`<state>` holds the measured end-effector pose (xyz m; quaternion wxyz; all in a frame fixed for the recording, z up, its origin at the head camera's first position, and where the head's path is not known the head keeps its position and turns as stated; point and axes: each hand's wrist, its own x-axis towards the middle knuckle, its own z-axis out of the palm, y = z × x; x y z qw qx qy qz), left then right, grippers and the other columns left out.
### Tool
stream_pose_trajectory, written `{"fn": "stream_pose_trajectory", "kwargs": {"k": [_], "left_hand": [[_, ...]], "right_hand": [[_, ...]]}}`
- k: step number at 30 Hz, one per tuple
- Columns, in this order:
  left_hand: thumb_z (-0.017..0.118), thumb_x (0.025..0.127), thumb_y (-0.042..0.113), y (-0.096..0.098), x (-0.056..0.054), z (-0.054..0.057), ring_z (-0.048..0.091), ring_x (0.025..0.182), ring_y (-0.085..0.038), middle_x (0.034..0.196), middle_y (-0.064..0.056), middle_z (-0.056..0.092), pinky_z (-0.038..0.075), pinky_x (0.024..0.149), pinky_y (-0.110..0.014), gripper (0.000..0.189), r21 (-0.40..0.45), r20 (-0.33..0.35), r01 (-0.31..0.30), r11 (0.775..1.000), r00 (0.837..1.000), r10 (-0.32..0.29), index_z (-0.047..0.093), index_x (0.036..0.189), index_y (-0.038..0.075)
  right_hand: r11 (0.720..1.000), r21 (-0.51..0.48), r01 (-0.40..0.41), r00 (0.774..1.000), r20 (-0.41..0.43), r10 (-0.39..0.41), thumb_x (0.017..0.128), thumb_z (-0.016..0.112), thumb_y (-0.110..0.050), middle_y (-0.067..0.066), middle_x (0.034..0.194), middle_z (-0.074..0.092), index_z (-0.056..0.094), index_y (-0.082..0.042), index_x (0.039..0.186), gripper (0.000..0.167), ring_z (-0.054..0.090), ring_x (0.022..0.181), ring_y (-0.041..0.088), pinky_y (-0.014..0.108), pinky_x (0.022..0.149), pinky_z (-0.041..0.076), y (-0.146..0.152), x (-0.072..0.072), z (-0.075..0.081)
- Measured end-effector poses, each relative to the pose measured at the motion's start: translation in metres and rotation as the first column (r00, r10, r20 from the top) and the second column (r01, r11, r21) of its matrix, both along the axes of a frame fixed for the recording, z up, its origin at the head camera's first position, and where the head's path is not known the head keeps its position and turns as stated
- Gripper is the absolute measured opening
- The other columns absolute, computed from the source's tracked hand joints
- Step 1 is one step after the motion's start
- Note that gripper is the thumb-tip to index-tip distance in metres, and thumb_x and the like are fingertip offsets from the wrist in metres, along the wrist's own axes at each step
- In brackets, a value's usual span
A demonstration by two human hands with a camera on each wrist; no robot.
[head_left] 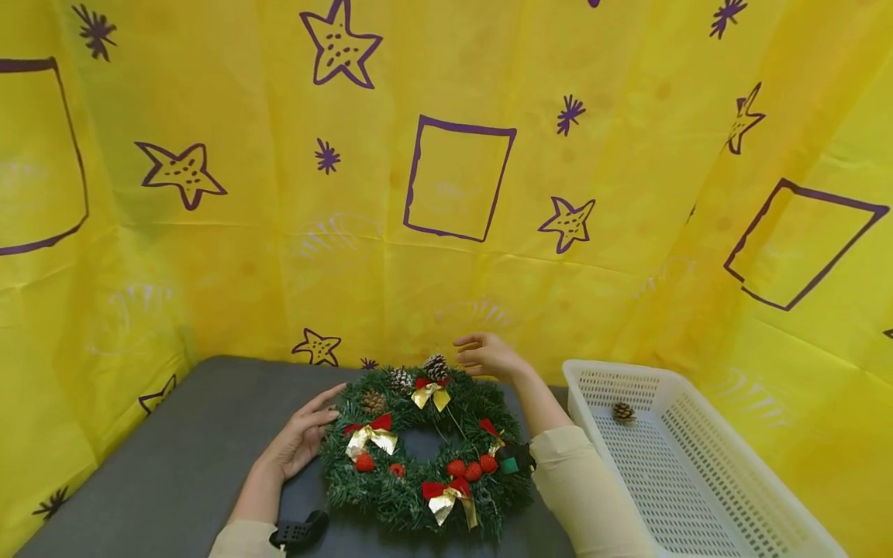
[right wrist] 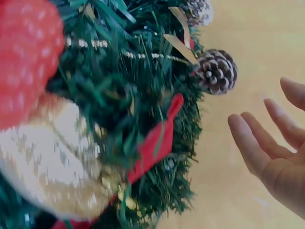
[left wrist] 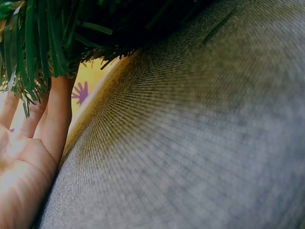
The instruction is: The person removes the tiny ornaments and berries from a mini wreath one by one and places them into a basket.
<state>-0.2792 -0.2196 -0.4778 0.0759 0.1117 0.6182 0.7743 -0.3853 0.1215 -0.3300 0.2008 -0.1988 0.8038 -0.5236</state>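
Observation:
A green wreath (head_left: 502, 418) lies on the dark table, trimmed with red-and-gold bows (head_left: 446, 500), red berries (head_left: 473, 470) and pine cones. My left hand (head_left: 301, 434) is at the wreath's left side; in the left wrist view its fingers (left wrist: 59, 109) reach up behind the green needles, which hide the fingertips. My right hand (head_left: 491, 356) is raised beyond the far right edge of the wreath, fingers loosely bent, with nothing in them. A white-tipped pine cone (right wrist: 217, 71) stands out from the wreath's edge just across a gap from the right fingers.
A white plastic basket (head_left: 582, 403) stands to the right, with one brown pine cone (head_left: 623, 412) inside. A yellow curtain (head_left: 460, 279) with purple drawings hangs behind the table (head_left: 202, 442). My right forearm crosses beside the wreath, near the basket's wall.

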Motion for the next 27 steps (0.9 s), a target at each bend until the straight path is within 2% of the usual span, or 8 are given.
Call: {"fn": "stream_pose_trajectory", "kwargs": {"k": [2,6,8,10,12,15,19,27], "left_hand": [[0.047,0.101,0.016,-0.001,-0.001,0.001,0.038,0.128,0.008,0.166,-0.015,-0.019,0.037,0.065,-0.018,0.064,0.001,-0.001,0.000,1.000,1.000,0.000,0.020,0.160,0.017],[0.047,0.101,0.014,0.000,-0.001,0.002,0.010,0.153,-0.026,0.166,-0.015,-0.019,0.037,0.066,-0.018,0.064,0.016,-0.004,0.001,1.000,1.000,-0.001,0.021,0.160,0.017],[0.047,0.101,0.014,0.000,-0.001,0.002,-0.008,0.154,-0.037,0.166,-0.015,-0.020,0.037,0.066,-0.018,0.065,0.027,-0.004,0.005,1.000,1.000,-0.004,0.020,0.160,0.016],[0.047,0.101,0.013,0.000,0.000,0.002,-0.012,0.153,-0.039,0.165,-0.015,-0.021,0.036,0.066,-0.019,0.066,0.030,0.000,0.005,1.000,1.000,-0.005,0.019,0.160,0.015],[0.047,0.101,0.013,0.000,0.000,0.002,-0.009,0.153,-0.037,0.165,-0.014,-0.021,0.036,0.066,-0.019,0.066,0.029,0.010,0.002,1.000,1.000,-0.003,0.019,0.160,0.015],[0.047,0.101,0.014,0.000,0.000,0.002,0.019,0.150,-0.015,0.165,-0.015,-0.021,0.035,0.064,-0.019,0.066,0.019,0.019,-0.004,1.000,1.000,0.003,0.018,0.160,0.016],[0.047,0.101,0.014,0.000,0.000,0.001,0.044,0.120,0.013,0.165,-0.016,-0.021,0.034,0.062,-0.018,0.065,0.019,0.004,0.001,1.000,1.000,-0.001,0.019,0.160,0.016],[0.048,0.101,0.014,0.000,0.000,0.001,0.040,0.117,0.016,0.166,-0.014,-0.020,0.037,0.062,-0.016,0.064,0.024,0.010,0.000,1.000,1.000,0.000,0.022,0.159,0.019]], "right_hand": [[1.000,0.008,0.025,1.000,0.018,-0.025,0.100,0.054,-0.011,0.031,0.153,0.037,0.039,0.003,0.147,0.052,0.045,0.136,0.048,0.056,0.113,0.037,-0.006,0.000,-0.001],[0.997,0.030,0.067,0.998,0.011,-0.067,0.100,0.054,-0.010,0.030,0.151,0.041,0.040,0.003,0.147,0.051,0.046,0.135,0.047,0.054,0.111,0.040,-0.015,-0.003,-0.003],[0.996,0.027,0.084,0.996,0.020,-0.085,0.100,0.055,-0.009,0.030,0.149,0.042,0.041,0.003,0.147,0.051,0.046,0.136,0.047,0.053,0.110,0.041,-0.019,-0.003,-0.003],[0.996,0.028,0.090,0.996,0.020,-0.090,0.100,0.055,-0.010,0.029,0.148,0.043,0.041,0.003,0.147,0.051,0.046,0.136,0.047,0.053,0.109,0.042,-0.021,-0.003,-0.004],[0.996,0.021,0.091,0.995,0.027,-0.092,0.100,0.054,-0.009,0.030,0.149,0.043,0.040,0.004,0.147,0.051,0.045,0.136,0.047,0.054,0.110,0.041,-0.023,-0.003,-0.006],[0.996,0.012,0.089,0.996,0.029,-0.090,0.100,0.053,-0.009,0.031,0.149,0.042,0.039,0.006,0.147,0.051,0.045,0.135,0.049,0.057,0.111,0.039,-0.027,-0.006,-0.011],[0.995,-0.006,0.103,0.994,0.045,-0.103,0.100,0.053,-0.008,0.031,0.147,0.043,0.040,0.006,0.146,0.050,0.047,0.134,0.048,0.058,0.111,0.038,-0.031,-0.010,-0.019],[0.995,0.046,0.085,0.996,0.026,-0.086,0.099,0.055,-0.007,0.027,0.149,0.044,0.041,0.000,0.149,0.053,0.053,0.129,0.040,0.052,0.105,0.046,-0.037,-0.008,-0.025]]}}
